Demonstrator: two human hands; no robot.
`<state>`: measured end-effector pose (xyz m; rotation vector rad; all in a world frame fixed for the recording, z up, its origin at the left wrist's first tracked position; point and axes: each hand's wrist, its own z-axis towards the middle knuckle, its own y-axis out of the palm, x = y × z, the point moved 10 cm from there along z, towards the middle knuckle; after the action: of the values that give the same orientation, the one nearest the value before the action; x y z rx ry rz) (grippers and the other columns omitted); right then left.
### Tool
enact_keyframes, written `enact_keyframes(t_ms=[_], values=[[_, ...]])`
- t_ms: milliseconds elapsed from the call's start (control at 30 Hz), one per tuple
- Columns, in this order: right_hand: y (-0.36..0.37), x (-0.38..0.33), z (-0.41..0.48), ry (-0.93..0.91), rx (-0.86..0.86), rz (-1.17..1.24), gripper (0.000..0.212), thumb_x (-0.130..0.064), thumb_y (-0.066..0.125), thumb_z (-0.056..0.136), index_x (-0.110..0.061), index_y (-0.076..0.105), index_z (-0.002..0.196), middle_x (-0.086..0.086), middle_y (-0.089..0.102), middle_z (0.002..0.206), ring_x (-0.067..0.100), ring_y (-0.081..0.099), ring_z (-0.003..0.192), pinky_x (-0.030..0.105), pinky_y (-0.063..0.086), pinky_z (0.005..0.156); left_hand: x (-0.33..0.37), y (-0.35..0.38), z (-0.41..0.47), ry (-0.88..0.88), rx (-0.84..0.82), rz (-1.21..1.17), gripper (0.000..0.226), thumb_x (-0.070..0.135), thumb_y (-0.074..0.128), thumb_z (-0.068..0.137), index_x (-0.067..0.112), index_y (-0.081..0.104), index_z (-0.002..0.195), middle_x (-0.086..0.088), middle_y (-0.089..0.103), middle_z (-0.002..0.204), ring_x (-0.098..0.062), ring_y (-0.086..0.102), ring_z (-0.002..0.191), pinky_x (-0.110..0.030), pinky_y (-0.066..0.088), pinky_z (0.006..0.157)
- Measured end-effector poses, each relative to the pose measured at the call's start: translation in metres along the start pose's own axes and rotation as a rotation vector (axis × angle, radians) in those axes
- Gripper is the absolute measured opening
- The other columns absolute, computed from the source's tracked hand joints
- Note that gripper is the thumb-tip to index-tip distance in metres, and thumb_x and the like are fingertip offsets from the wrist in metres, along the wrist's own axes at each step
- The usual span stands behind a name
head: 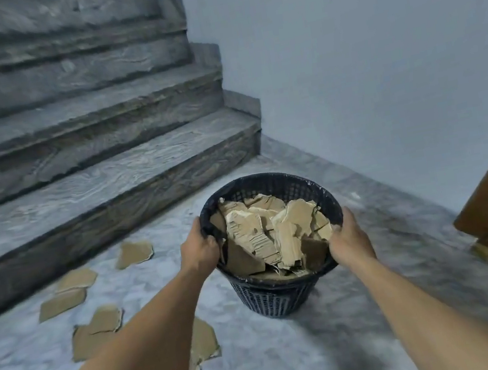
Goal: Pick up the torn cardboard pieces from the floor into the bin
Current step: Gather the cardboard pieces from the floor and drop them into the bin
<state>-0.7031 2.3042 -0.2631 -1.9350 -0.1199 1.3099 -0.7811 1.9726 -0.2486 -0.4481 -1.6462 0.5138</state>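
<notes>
Left grip [200, 249] curls over the rim of the bin [273, 298] at its nine o'clock, right grip [348, 238] at four o'clock, each holding rim only. On the floor [264, 360] toward the bin's eight o'clock, near the stairs [108, 187], lie torn cardboard pieces [75, 280]. Better to keep the heaped bin level and set it just beside them.

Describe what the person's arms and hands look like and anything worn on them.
The left arm and right arm are bare to the frame's edge: no sleeves show. The left hand and right hand wear no gloves, and no watch, bracelet or ring is visible on either.
</notes>
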Motion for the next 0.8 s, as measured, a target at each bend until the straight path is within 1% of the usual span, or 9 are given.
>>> enact_keyframes(t_ms=[100, 233, 300, 333, 367, 433, 567, 700, 800], values=[[0.02, -0.019, 0.017, -0.017, -0.028, -0.068, 0.068, -0.009, 0.034, 0.101, -0.028, 0.007, 0.161, 0.012, 0.046, 0.151, 0.036, 0.055, 0.122, 0.029, 0.043, 0.074, -0.013, -0.003, 0.015, 0.007, 0.024, -0.024, 0.058, 0.003, 0.035, 0.099, 0.023, 0.034, 0.153, -0.015, 0.064, 0.124, -0.03, 0.054, 0.094, -0.032, 0.04, 0.076], [0.029, -0.022, 0.024, 0.007, -0.077, -0.152, 0.078, -0.011, 0.035, 0.1, -0.033, -0.01, 0.159, 0.018, 0.056, 0.136, 0.028, 0.06, 0.083, 0.029, 0.037, 0.051, -0.024, 0.003, 0.029, -0.033, 0.021, -0.033, 0.065, 0.01, 0.035, 0.102, 0.028, 0.013, 0.162, -0.021, 0.063, 0.126, -0.037, 0.058, 0.091, -0.035, 0.045, 0.072], [0.032, -0.024, 0.02, 0.022, -0.125, -0.199, 0.075, -0.023, 0.032, 0.103, -0.034, -0.019, 0.157, 0.022, 0.049, 0.142, 0.03, 0.06, 0.091, 0.033, 0.046, 0.066, -0.028, 0.005, 0.031, -0.059, -0.013, -0.046, 0.067, 0.015, 0.033, 0.103, 0.032, 0.007, 0.162, -0.023, 0.057, 0.137, -0.043, 0.061, 0.103, -0.043, 0.053, 0.081], [0.032, -0.025, 0.018, 0.038, -0.142, -0.251, 0.073, -0.032, 0.029, 0.105, -0.035, -0.022, 0.155, 0.023, 0.033, 0.155, 0.035, 0.057, 0.11, 0.04, 0.048, 0.084, -0.028, 0.006, 0.031, -0.077, -0.05, -0.045, 0.067, 0.018, 0.033, 0.104, 0.033, 0.004, 0.162, -0.022, 0.054, 0.142, -0.043, 0.059, 0.108, -0.045, 0.052, 0.084], [0.03, -0.028, 0.016, 0.049, -0.137, -0.309, 0.071, -0.04, 0.027, 0.105, -0.035, -0.023, 0.155, 0.022, 0.014, 0.164, 0.04, 0.045, 0.132, 0.052, 0.04, 0.104, -0.028, 0.006, 0.029, -0.091, -0.087, -0.04, 0.067, 0.022, 0.034, 0.105, 0.033, 0.001, 0.163, -0.02, 0.05, 0.148, -0.043, 0.057, 0.113, -0.046, 0.051, 0.088], [0.022, -0.05, 0.006, -0.014, -0.045, -0.379, 0.07, -0.045, 0.026, 0.105, -0.027, -0.016, 0.158, 0.018, -0.002, 0.167, 0.038, 0.014, 0.151, 0.063, 0.016, 0.119, -0.03, 0.001, 0.025, -0.113, -0.133, -0.035, 0.068, 0.04, 0.036, 0.107, 0.032, -0.002, 0.163, -0.016, 0.041, 0.157, -0.043, 0.051, 0.127, -0.049, 0.049, 0.099], [0.02, -0.118, -0.045, -0.352, 0.171, -0.319, 0.064, -0.034, 0.033, 0.104, -0.016, 0.008, 0.16, 0.015, 0.014, 0.166, 0.031, 0.015, 0.152, 0.055, 0.017, 0.122, -0.038, -0.022, 0.004, -0.061, -0.179, -0.022, 0.075, 0.059, 0.031, 0.104, 0.028, -0.003, 0.163, -0.01, 0.028, 0.165, -0.037, 0.037, 0.146, -0.042, 0.033, 0.115], [0.056, -0.153, -0.104, -0.511, 0.156, -0.268, 0.057, -0.034, 0.038, 0.103, -0.025, 0.017, 0.156, 0.009, 0.016, 0.166, 0.033, 0.023, 0.15, 0.059, 0.034, 0.113, -0.078, -0.067, -0.023, 0.002, -0.265, 0.097, 0.074, 0.062, 0.028, 0.103, 0.031, -0.001, 0.163, -0.007, 0.023, 0.167, -0.033, 0.033, 0.149, -0.041, 0.027, 0.12], [0.095, -0.166, -0.155, -0.653, 0.145, -0.237, 0.051, -0.024, 0.043, 0.103, -0.018, 0.027, 0.151, 0.011, 0.028, 0.16, 0.034, 0.035, 0.142, 0.054, 0.034, 0.114, -0.141, -0.117, -0.04, -0.018, -0.261, 0.232, 0.071, 0.063, 0.025, 0.103, 0.029, 0.009, 0.163, -0.004, 0.023, 0.167, -0.031, 0.031, 0.15, -0.04, 0.025, 0.119]])
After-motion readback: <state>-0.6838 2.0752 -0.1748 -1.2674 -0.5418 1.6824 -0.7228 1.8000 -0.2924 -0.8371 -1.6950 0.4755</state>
